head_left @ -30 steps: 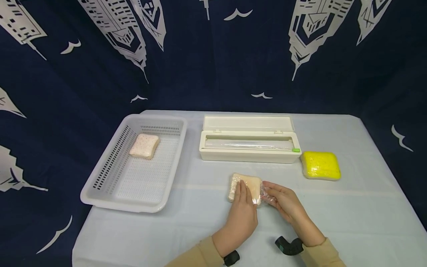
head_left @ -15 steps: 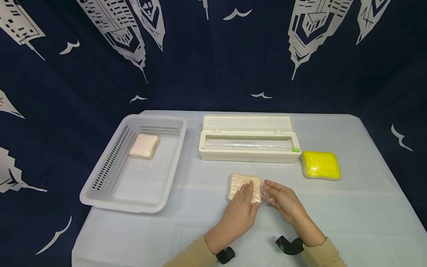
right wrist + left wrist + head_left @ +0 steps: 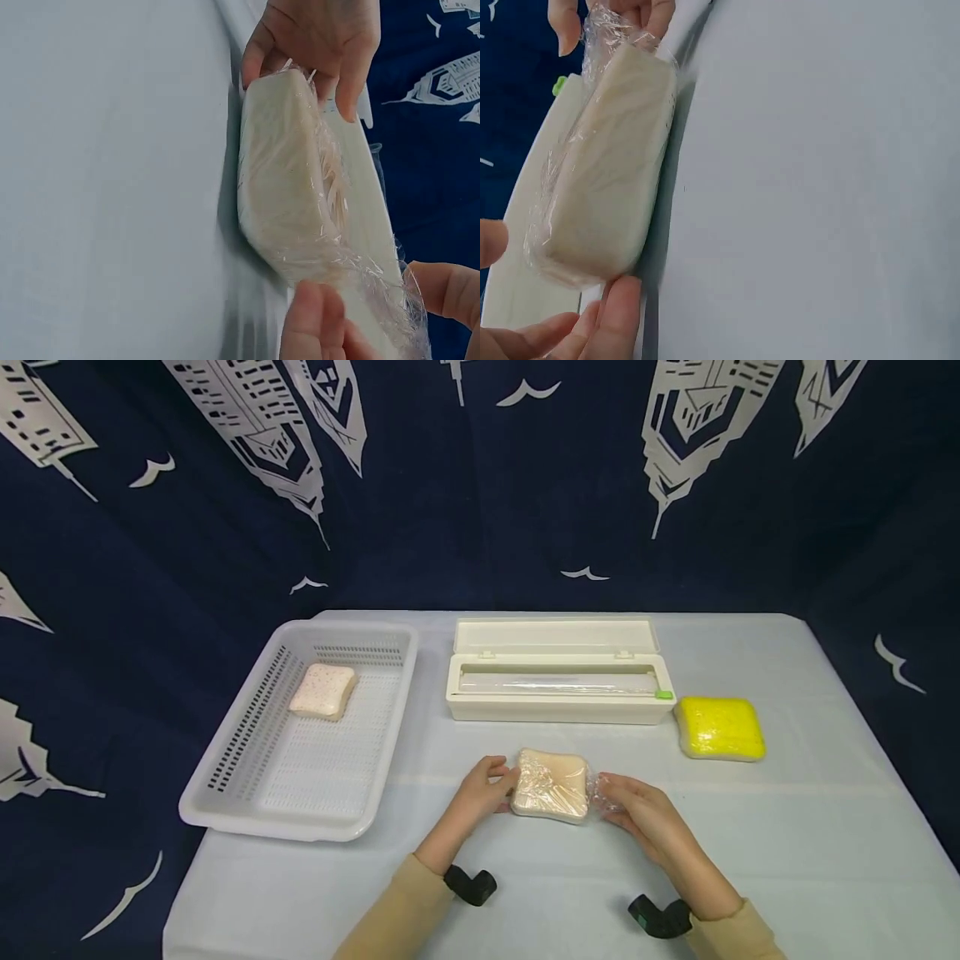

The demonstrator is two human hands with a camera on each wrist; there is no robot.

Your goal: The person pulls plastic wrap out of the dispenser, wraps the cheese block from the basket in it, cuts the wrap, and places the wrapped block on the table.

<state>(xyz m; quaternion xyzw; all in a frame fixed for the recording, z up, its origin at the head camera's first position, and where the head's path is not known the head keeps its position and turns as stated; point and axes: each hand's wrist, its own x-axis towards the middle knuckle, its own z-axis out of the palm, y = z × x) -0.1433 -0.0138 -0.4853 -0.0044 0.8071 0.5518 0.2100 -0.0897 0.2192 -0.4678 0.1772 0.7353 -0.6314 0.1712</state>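
Observation:
A thick, cream-coloured slice of bread point(image 3: 553, 787), covered in clear plastic wrap point(image 3: 375, 289), is at the front middle of the table. At its left end, my left hand point(image 3: 480, 793) touches the lower edge with its fingertips point(image 3: 622, 304), while the thumb stands apart from it. My right hand point(image 3: 648, 814) is at the other end, holding the loose, crumpled wrap between thumb and fingers. How firmly the wrap is held is hard to see. The left wrist view shows the slice end-on, with wrap standing loose along its upper side.
Behind the slice is an open cream wrap dispenser point(image 3: 558, 710) with a roll of film inside. A yellow, film-covered block point(image 3: 722, 728) sits right of it. To the left, a white perforated basket point(image 3: 375, 777) contains a speckled, bread-shaped piece point(image 3: 324, 691).
My left hand has lifted off the top of the slice and moved left to its end, showing the wrapped face. The right hand stays at the loose wrap with little movement.

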